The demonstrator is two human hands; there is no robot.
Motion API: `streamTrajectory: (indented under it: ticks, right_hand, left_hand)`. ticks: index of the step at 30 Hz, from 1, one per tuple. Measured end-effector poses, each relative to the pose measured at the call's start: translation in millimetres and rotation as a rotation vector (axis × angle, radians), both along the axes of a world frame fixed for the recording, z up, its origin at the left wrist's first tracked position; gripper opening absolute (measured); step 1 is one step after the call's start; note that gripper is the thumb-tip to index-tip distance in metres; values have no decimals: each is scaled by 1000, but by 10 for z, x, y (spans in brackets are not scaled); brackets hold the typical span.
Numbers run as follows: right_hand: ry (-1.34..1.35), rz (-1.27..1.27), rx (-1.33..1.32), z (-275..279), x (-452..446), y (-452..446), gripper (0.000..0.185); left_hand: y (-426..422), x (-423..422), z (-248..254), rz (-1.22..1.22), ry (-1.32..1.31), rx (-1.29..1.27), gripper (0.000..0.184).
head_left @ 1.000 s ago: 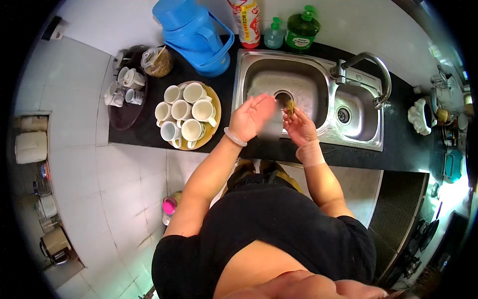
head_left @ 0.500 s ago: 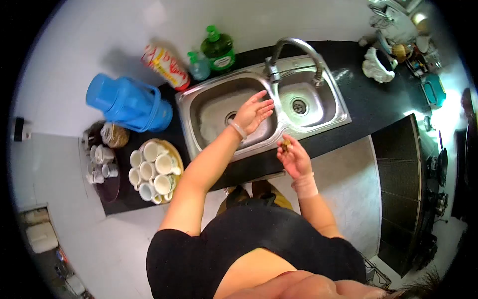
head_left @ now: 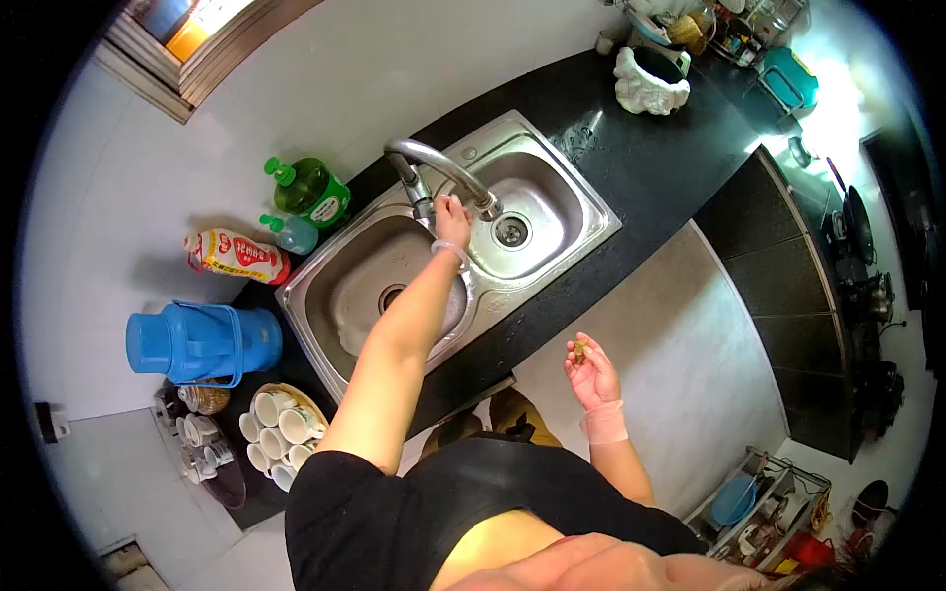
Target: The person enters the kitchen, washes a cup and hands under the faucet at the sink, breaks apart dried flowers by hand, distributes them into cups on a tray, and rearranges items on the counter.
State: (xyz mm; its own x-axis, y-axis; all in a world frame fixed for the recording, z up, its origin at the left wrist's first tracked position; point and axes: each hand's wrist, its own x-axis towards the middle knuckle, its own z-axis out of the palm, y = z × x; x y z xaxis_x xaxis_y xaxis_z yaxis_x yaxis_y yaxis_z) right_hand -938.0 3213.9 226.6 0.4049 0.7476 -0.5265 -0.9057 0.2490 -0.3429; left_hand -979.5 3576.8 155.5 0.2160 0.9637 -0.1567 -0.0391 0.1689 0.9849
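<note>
Across the double sink (head_left: 490,295), toward the faucet (head_left: 451,167) at the sink's eleven o'clock, the left hand (head_left: 452,221) has been shifted, fingers curled; whether the faucet is gripped cannot be told. Well apart, toward five o'clock, the right hand (head_left: 593,380) is held palm up, a small brownish piece (head_left: 579,351) pinched in its fingers.

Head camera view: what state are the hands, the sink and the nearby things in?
Left hand: at faucet's base; grip unclear
Right hand: fingers closed on object
Small yellow-brown object: held
Curved silver metal faucet: no stream visible
Steel double sink: no pooled water visible
Blue plastic thermos: lidded
White handled cups: mouths up, clustered
</note>
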Motion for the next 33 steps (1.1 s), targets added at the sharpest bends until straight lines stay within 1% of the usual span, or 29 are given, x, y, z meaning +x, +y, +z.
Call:
streamTrajectory:
  ticks: [1, 4, 7, 8, 11, 13, 14, 17, 18, 19, 21, 22, 23, 24, 25, 26, 27, 29, 31, 33]
  right_hand:
    - [1, 8, 4, -18, 21, 59, 27]
    - [12, 20, 18, -13, 75, 260, 27]
    - [19, 29, 41, 40, 162, 389, 26]
    - [21, 27, 50, 59, 172, 416, 26]
    - [16, 24, 41, 60, 205, 448, 25]
    - [19, 18, 27, 34, 233, 443, 25]
    - [28, 12, 19, 7, 246, 428, 25]
    - [45, -32, 20, 21, 279, 372, 25]
    - [48, -48, 27, 32, 300, 357, 25]
    - [45, -52, 40, 17, 335, 340, 24]
    - [55, -61, 68, -34, 332, 306, 24]
    - [50, -52, 50, -38, 319, 298, 24]
    - [44, -42, 36, -39, 316, 308, 24]
    - [35, -34, 24, -34, 322, 325, 24]
    - [28, -27, 27, -23, 328, 342, 23]
    - [24, -23, 28, -4, 325, 346, 23]
    - [20, -19, 27, 8, 328, 344, 23]
    - [15, -14, 33, 1, 325, 353, 22]
    - [14, -10, 34, 1, 300, 339, 21]
    - [11, 16, 40, 16, 277, 365, 21]
  left_hand:
    - [-64, -16, 18, 22, -31, 54, 22]
    - [-82, -107, -4, -58, 159, 112, 19]
    - [-128, -195, 59, -75, 395, 262, 18]
    - [-123, -202, 72, -100, 368, 200, 21]
    - [-438, -23, 343, -22, 26, 198, 31]
    - [-753, 114, 443, -73, -315, 58, 42]
    - [-835, 203, 638, -12, -388, -278, 31]
    - [-540, 316, 195, 55, -1110, -1035, 21]
    - [-492, 311, 253, -84, -1249, -948, 16]
    - [-516, 298, 664, -95, -1215, -948, 18]
    - [-430, 281, 714, -301, -1093, -796, 23]
    - [-439, 278, 776, -466, -791, -544, 32]
    - [-426, 228, 578, -504, -547, -448, 41]
    - [-313, 157, 296, -681, -29, -55, 47]
    - [-141, 76, 25, -803, 492, 356, 53]
    - [27, -11, -187, -812, 678, 624, 59]
    - [158, -74, -293, -806, 858, 894, 66]
    - [181, -136, 296, -730, 882, 420, 61]
    - [265, -192, 376, -650, 848, 548, 46]
    - [398, -205, 283, -511, 695, 585, 34]
